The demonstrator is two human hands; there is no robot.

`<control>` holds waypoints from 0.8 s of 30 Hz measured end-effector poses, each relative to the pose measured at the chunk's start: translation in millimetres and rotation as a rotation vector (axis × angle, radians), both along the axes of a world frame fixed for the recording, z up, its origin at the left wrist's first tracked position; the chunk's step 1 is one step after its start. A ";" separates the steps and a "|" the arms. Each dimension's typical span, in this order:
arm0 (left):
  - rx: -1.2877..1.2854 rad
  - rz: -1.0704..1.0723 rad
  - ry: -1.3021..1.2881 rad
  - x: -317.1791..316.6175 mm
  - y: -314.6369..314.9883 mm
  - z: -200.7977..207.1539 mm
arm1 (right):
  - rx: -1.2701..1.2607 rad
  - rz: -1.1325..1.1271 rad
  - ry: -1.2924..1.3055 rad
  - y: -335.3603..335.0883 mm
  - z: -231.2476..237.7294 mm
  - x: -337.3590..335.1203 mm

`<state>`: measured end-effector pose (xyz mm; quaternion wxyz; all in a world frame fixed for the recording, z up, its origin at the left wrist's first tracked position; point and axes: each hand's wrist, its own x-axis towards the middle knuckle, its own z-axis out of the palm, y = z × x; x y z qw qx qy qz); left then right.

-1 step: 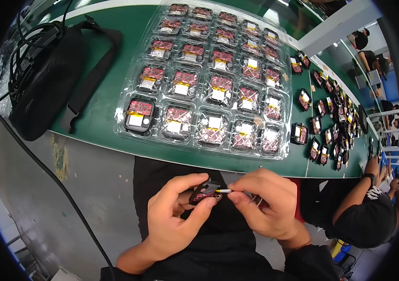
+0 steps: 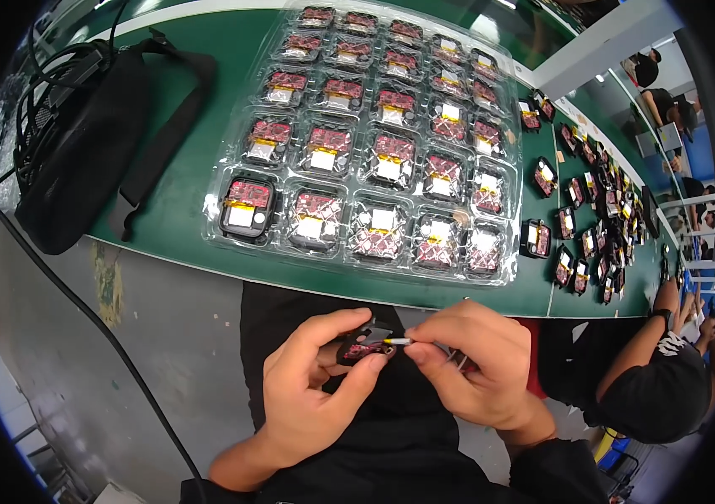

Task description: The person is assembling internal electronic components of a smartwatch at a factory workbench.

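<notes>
My left hand is closed around a small black device housing, tilted, with a red circuit board showing inside. Thumb and fingers of my right hand pinch a small silver battery, seen edge-on, its yellow-taped end at the housing's opening. Thin metal prongs, like tweezers, stick out beneath my right fingers; their other end is hidden. Both hands are over my lap, in front of the table edge. Beyond them lies a clear plastic tray with rows of similar black housings holding red boards and silver batteries.
The green table carries many loose housings on the right. A black mesh bag with a strap and cables lies at left, and a black cable hangs down. A co-worker sits close on the right.
The battery and housing have shifted very slightly left in my hands. Both grips stay the same, and the tray and table things look unmoved.
</notes>
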<state>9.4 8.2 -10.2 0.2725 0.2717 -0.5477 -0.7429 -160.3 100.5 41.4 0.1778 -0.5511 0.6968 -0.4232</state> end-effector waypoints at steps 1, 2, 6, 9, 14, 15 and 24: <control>-0.003 0.024 0.009 -0.8 0.2 -0.3 | -0.016 0.003 0.018 -1.1 -1.6 0.6; -0.005 0.049 0.018 -1.2 0.6 -0.4 | -0.032 0.006 0.036 -1.7 -2.9 1.8; -0.081 0.015 -0.071 -0.7 -0.4 0.7 | -0.046 -0.033 0.042 -3.1 -9.3 4.3; -0.199 -0.058 -0.089 -1.3 0.1 0.4 | -0.038 -0.037 0.068 -3.9 -11.4 3.7; -0.327 -0.035 -0.128 0.0 -2.0 -1.4 | -0.034 0.018 0.120 -1.7 -14.6 6.2; -0.326 -0.032 -0.126 -1.4 -1.3 -0.4 | -0.033 0.021 0.122 -2.1 -14.2 6.0; -0.379 0.006 -0.148 -3.7 -2.1 4.0 | 0.123 0.072 0.024 -5.5 -8.8 0.7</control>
